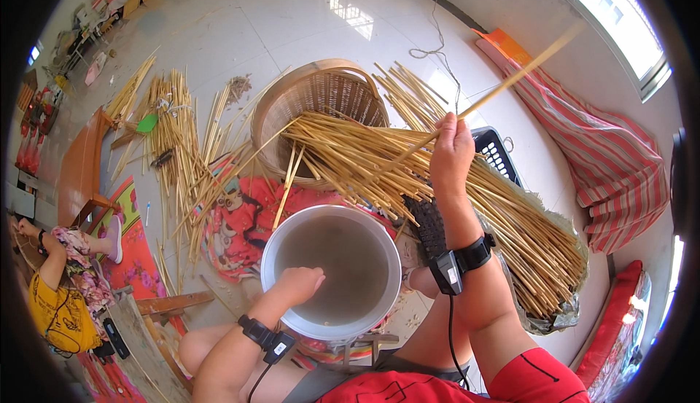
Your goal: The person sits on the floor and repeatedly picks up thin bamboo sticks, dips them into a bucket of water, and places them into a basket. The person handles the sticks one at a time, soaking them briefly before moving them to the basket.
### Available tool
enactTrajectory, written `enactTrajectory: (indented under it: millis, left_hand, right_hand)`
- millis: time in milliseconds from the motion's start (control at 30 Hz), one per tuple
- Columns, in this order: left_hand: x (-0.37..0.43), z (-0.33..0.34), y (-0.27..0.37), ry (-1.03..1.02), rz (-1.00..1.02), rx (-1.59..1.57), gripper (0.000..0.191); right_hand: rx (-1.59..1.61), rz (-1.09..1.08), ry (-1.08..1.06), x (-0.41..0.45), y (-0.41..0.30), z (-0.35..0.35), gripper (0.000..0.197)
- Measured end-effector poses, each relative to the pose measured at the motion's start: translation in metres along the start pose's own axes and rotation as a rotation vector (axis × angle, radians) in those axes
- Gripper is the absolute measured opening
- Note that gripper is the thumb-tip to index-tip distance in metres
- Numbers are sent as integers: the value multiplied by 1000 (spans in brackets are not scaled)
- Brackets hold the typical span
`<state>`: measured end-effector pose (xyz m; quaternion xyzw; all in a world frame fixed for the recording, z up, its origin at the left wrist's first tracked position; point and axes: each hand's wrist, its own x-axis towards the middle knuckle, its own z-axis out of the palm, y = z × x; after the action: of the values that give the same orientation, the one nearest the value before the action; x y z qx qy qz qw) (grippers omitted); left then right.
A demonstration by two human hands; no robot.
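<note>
My right hand [453, 149] is raised over the pile and grips a long, pale yellow plant stalk [508, 83]. The stalk slants up to the right, its far end blurred. My left hand [298, 285] is over the near left rim of a white bucket [266, 277] of cloudy greyish water [344, 261]. Its fingers are curled together, and no object shows in them. Beyond the bucket, a thick heap of cut stalks [361, 151] rests across the rim of a woven basket [273, 97] with an arched handle.
More stalks [536, 250] lie on plastic sheeting to the right, beside a black plastic crate [495, 149]. Tied bundles [172, 108] lie left near a wooden stool [82, 168]. Another person [65, 293] sits at far left. Striped cloth [590, 140] lies along the right wall.
</note>
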<state>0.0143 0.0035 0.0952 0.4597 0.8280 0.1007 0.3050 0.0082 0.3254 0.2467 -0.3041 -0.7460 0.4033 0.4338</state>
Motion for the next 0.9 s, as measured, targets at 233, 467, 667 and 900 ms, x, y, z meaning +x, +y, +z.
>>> enactTrajectory:
  millis: [233,467,667,900]
  left_hand:
    - [0,-2,-2,12,-19,44,20]
    - [0,0,-1,-72,-51,65,21]
    - [-3,6,-3,-70,-49,67,21]
    - [2,0,5,-55,-28,84,21]
  right_hand:
    - [193,163,-241,6,10,7,24]
    - [103,119,-172,10,22,8,41]
    - [419,252,-107,14,4,-12,26]
    - [320,79,-149,-10,-10,3,31]
